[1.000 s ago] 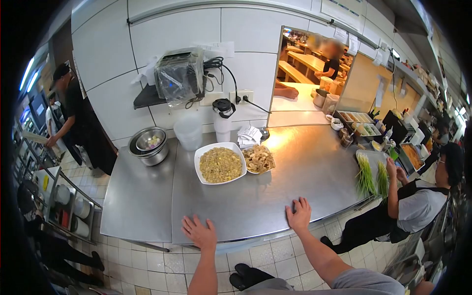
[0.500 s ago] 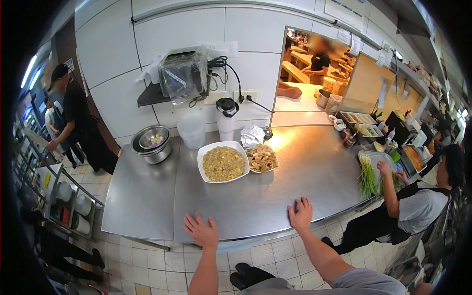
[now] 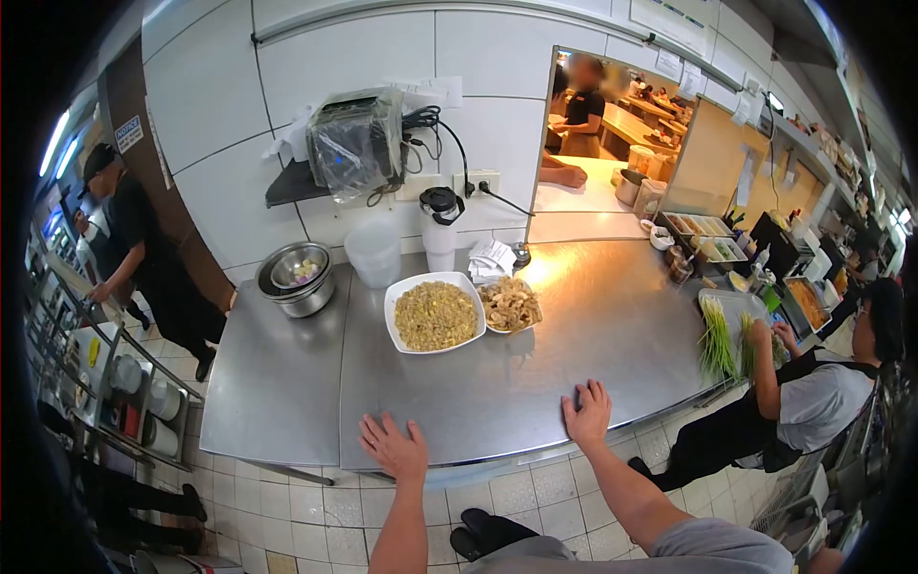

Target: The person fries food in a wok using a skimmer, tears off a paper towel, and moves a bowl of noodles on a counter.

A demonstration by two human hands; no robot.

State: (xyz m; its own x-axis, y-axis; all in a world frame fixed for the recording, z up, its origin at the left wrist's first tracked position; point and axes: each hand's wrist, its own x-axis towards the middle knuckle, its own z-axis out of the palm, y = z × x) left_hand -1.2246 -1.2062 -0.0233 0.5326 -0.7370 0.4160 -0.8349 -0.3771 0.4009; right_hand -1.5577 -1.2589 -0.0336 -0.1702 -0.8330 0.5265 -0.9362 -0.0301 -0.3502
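My left hand (image 3: pixel 394 447) rests flat on the front edge of the steel counter (image 3: pixel 277 402), fingers spread, holding nothing. Farther right, my right hand (image 3: pixel 587 413) lies on the same edge with its fingers apart, also without anything in it. Beyond them stands a square white bowl of fried rice (image 3: pixel 435 316). Touching its right side is a smaller bowl of pale brown cooked pieces (image 3: pixel 511 306), perhaps chicken or mushroom. Neither hand touches the bowls.
Behind the bowls stand a white tumbler (image 3: pixel 440 230), a plastic tub (image 3: pixel 374 251) and paper slips (image 3: pixel 491 260). Steel bowls (image 3: pixel 298 277) are stacked at left. A plastic-covered printer (image 3: pixel 356 143) sits on a wall shelf. At right, a co-worker (image 3: pixel 813 402) handles green stalks (image 3: pixel 717 340).
Both my hands stay in place on the counter edge. A person beyond the pass-through has shifted left. The co-worker's hands at right have moved slightly over the greens.
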